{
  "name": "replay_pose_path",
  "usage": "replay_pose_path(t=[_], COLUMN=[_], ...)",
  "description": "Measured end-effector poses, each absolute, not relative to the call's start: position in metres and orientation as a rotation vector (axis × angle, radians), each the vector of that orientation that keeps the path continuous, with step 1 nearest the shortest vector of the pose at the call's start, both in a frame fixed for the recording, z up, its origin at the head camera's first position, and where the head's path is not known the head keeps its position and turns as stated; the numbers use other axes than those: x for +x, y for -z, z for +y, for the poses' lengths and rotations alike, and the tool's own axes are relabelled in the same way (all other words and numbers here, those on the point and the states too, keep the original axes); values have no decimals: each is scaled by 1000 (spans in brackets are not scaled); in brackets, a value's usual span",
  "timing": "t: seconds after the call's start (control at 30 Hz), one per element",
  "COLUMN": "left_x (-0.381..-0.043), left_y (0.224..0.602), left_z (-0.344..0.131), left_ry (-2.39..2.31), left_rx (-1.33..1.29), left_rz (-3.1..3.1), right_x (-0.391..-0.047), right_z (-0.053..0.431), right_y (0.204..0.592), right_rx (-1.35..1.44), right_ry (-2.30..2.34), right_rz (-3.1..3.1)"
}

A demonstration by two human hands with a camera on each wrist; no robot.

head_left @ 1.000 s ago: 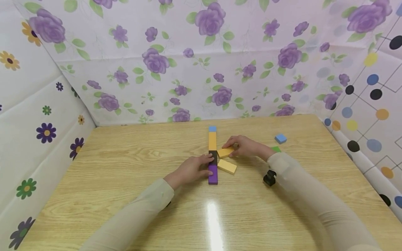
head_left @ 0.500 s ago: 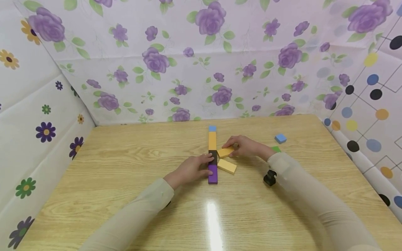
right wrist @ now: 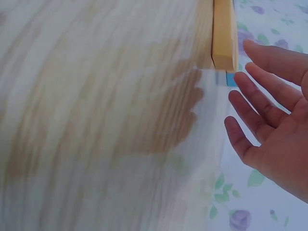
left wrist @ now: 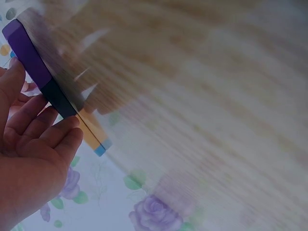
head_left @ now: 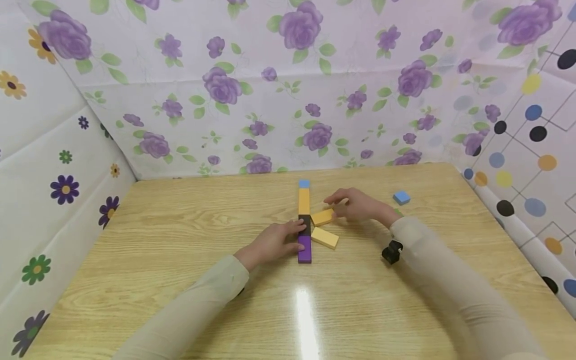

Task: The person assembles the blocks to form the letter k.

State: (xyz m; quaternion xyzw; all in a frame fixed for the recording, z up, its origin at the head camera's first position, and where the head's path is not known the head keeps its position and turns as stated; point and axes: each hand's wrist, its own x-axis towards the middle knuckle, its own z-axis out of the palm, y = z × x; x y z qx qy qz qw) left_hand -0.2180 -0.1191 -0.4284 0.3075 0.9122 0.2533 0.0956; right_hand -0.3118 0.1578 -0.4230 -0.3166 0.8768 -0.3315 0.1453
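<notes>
A straight row of blocks runs away from me: purple block (head_left: 305,255), black block (head_left: 308,226), orange block (head_left: 304,201) and small blue block (head_left: 304,184). My left hand (head_left: 272,243) touches the row from the left, thumb at the purple block and fingertips at the black one. A loose orange block (head_left: 321,217) lies slanted against the row's right side, with a pale yellow block (head_left: 325,238) just nearer. Over the loose orange block's right end is my right hand (head_left: 357,206); in the right wrist view its fingers (right wrist: 255,98) are spread and hold nothing.
On the wooden table (head_left: 202,215), a flat blue block (head_left: 402,197) lies toward the back right. A green block (head_left: 398,212) is mostly hidden behind the right wrist. Flowered cloth (head_left: 225,125) hangs behind the table, and patterned cloths flank both sides.
My right hand has let go of the loose orange block and moved slightly up and right, covering more of the green block. The left hand and the row have stayed in place.
</notes>
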Motion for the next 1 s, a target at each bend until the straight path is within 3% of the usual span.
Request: replay_pose_path(t=[1.0], left_x=[-218], left_y=[428], left_z=[-118], left_ry=[-746], left_rx=[916], left_rz=[2714], right_x=[-293], right_z=[259], right_y=[422], right_rx=[-692], right_ry=[1117], right_rz=[2630])
